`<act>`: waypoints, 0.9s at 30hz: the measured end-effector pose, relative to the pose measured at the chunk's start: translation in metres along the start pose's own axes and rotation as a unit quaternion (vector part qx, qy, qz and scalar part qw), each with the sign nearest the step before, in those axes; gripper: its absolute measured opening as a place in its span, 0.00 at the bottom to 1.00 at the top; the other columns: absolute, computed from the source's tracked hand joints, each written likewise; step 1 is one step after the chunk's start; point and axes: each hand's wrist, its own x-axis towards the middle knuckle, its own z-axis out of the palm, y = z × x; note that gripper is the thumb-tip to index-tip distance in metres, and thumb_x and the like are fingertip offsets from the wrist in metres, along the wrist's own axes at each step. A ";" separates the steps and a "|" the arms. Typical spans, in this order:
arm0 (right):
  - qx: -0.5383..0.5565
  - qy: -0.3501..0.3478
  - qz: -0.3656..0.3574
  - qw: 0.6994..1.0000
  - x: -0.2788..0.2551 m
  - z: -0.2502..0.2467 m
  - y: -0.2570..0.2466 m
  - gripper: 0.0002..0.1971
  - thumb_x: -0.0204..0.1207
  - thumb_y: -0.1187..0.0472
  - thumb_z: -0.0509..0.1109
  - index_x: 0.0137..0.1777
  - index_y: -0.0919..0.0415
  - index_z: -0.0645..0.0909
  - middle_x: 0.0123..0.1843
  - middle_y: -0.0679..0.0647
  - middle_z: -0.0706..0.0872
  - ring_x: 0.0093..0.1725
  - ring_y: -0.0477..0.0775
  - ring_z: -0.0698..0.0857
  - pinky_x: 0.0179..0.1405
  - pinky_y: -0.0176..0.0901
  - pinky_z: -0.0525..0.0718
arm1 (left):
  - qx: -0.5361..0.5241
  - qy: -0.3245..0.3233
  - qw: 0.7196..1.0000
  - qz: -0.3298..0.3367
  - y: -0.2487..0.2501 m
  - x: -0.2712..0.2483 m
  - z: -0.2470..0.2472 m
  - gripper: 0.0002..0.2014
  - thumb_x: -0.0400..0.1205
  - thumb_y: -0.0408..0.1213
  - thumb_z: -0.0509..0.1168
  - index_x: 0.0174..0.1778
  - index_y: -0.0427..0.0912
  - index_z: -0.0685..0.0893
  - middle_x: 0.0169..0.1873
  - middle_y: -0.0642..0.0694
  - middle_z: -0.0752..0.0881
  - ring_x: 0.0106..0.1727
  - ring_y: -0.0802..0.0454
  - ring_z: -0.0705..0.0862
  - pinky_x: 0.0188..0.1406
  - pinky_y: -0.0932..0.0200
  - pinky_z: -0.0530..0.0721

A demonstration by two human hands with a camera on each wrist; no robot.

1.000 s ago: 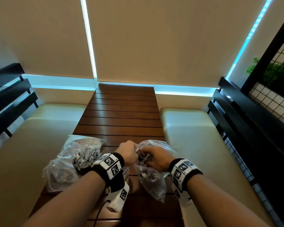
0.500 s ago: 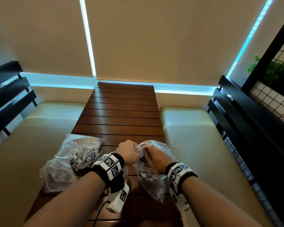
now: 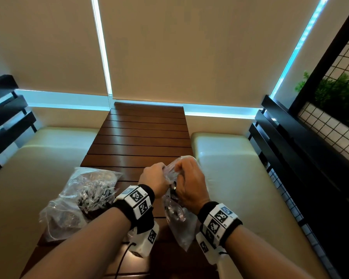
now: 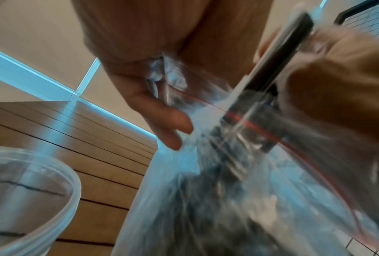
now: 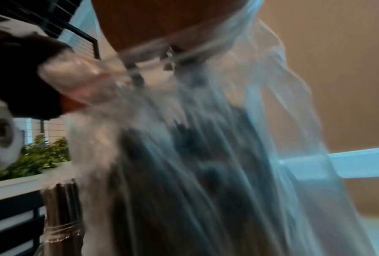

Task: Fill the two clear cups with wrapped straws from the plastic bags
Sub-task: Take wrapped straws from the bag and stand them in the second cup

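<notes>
Above the bench (image 3: 143, 137), the left hand (image 3: 154, 181) and right hand (image 3: 189, 184) gripped one plastic bag (image 3: 178, 220); a second bag (image 3: 79, 200) lay to its left.

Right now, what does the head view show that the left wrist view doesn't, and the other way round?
Head only: a second bag lying on the table's left side, untouched, plus both wrists and the benches either side.

Left wrist only: a clear cup's rim at lower left, and a red line across the held bag, with a dark straw above it.

Both: the left hand and right hand gripping the top of one bag of dark straws, lifted above the table.
</notes>
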 end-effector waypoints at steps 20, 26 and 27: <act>0.008 0.134 0.134 0.982 0.030 0.014 0.021 0.09 0.82 0.66 0.66 0.50 0.50 0.73 0.47 0.50 0.83 0.46 0.49 0.82 0.45 0.26 0.76 | -0.023 -0.030 0.982 0.186 0.002 -0.021 0.007 0.33 0.76 0.47 0.73 0.74 0.55 0.65 0.71 0.50 0.66 0.61 0.48 0.80 0.61 0.54 0.84; 0.062 0.132 0.147 0.978 0.032 0.019 0.005 0.10 0.78 0.57 0.74 0.51 0.48 0.74 0.43 0.43 0.83 0.42 0.38 0.83 0.40 0.20 0.76 | -0.020 -0.100 0.984 0.148 0.007 -0.009 0.006 0.14 0.76 0.41 0.70 0.57 0.47 0.84 0.61 0.48 0.77 0.53 0.50 0.83 0.56 0.53 0.86; 0.072 0.128 0.170 0.975 0.031 0.018 0.003 0.12 0.76 0.55 0.76 0.52 0.48 0.74 0.44 0.42 0.83 0.42 0.36 0.84 0.39 0.20 0.76 | -0.029 -0.102 0.982 0.153 0.008 -0.006 0.006 0.11 0.74 0.39 0.69 0.52 0.45 0.85 0.55 0.46 0.82 0.49 0.51 0.84 0.51 0.53 0.88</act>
